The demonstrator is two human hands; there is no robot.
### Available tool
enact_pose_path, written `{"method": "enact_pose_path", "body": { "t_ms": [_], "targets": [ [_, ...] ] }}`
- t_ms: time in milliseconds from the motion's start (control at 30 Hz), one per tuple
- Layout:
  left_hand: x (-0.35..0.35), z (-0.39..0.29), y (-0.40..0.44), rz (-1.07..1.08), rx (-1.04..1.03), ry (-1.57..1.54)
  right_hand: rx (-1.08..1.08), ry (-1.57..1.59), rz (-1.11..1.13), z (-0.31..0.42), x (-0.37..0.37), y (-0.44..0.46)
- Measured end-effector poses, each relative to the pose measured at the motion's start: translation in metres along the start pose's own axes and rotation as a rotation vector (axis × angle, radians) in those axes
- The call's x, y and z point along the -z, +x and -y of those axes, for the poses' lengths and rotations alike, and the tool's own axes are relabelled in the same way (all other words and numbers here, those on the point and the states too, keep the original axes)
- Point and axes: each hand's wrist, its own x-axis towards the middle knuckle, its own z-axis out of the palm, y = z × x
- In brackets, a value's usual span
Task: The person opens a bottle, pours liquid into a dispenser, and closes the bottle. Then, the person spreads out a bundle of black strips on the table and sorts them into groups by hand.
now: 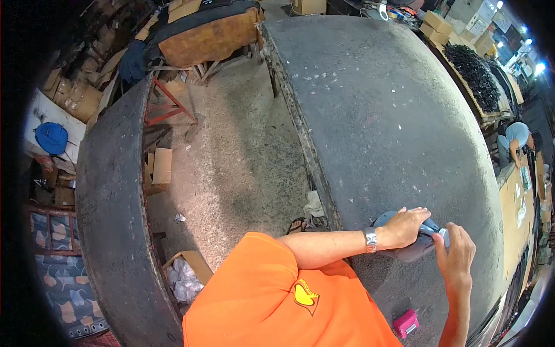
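My left hand (407, 226), with a metal watch at the wrist, lies palm down with its fingers stretched out over a smooth blue-grey piece (414, 252) on the dark table. What the piece is cannot be made out, since the hand covers much of it. Just to the right, my right hand (457, 252) has its fingers bent and closed around a small pale item (444, 236), mostly hidden by the thumb and fingers. A narrow bluish strip (429, 225) shows between the two hands. Nearer my body lies a small pink box (406, 323) on the tabletop.
The big dark table (376, 127) spreads ahead, and a second dark table (113, 202) runs along the left. Between them, a carton (196, 267) with plastic-wrapped items stands on the floor. A co-worker (516, 137) bends over a workbench at far right, near a black pile (471, 75).
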Motion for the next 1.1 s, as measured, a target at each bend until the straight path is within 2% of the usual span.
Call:
{"method": "enact_pose_path", "body": {
  "t_ms": [267, 433, 533, 633, 700, 967, 1033, 1100],
  "targets": [
    [-0.007, 0.006, 0.002, -0.117, -0.047, 0.019, 0.066, 0.043, 0.052, -0.004, 0.016, 0.004],
    [0.0, -0.005, 0.0, -0.089, 0.014, -0.012, 0.095, -0.065, 0.111, -0.009, 0.016, 0.012],
    [0.001, -0.004, 0.001, -0.087, 0.013, -0.011, 0.068, -0.076, 0.069, -0.007, 0.01, 0.014],
    [0.0, -0.003, 0.002, -0.079, 0.014, -0.004, -0.057, -0.056, 0.215, -0.004, 0.015, 0.013],
    [0.002, -0.005, 0.002, -0.069, 0.016, -0.005, -0.047, -0.04, 0.242, -0.006, 0.017, 0.011],
    [0.001, 0.0, 0.002, -0.054, -0.09, 0.06, 0.154, 0.053, 0.185, -0.01, 0.028, 0.009],
    [0.001, 0.0, 0.003, -0.07, -0.048, 0.017, 0.172, 0.029, 0.215, -0.011, 0.031, 0.012],
    [0.002, 0.001, 0.003, -0.109, -0.067, 0.0, 0.19, 0.048, 0.143, -0.01, 0.024, 0.016]
  ]
}}
